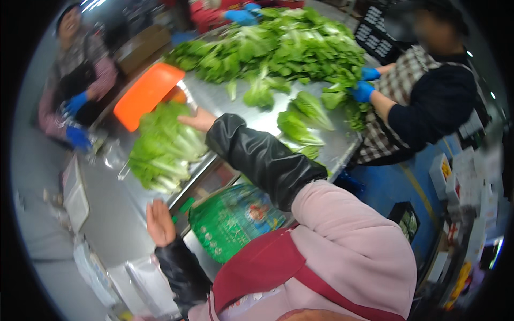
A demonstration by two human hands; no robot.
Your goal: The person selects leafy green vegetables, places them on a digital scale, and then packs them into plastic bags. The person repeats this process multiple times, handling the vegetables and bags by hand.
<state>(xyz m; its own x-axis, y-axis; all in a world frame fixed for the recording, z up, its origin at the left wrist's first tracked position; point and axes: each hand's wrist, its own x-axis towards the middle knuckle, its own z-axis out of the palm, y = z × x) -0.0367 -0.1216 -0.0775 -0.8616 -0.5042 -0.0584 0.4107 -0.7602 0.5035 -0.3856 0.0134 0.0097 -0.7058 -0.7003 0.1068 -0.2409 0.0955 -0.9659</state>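
Note:
A pile of leafy green lettuce (164, 140) lies at the left end of the steel table. My right hand (199, 119) is at the pile's upper right edge, thumb and fingers apart; whether it grips a leaf cannot be told. Below the pile, my left hand (160, 222) is raised with its palm showing and nothing in it. An orange plastic basket (146, 94) stands tilted just behind the lettuce. Several loose lettuce heads (299, 126) lie on the bare steel tabletop (225, 94) to the right.
A large heap of leafy greens (281, 48) covers the table's far side. Co-workers in blue gloves stand at the left, far side and right. A green printed bag (229, 220) is beside the table near my body. Clear plastic bags (148, 281) lie at the lower left.

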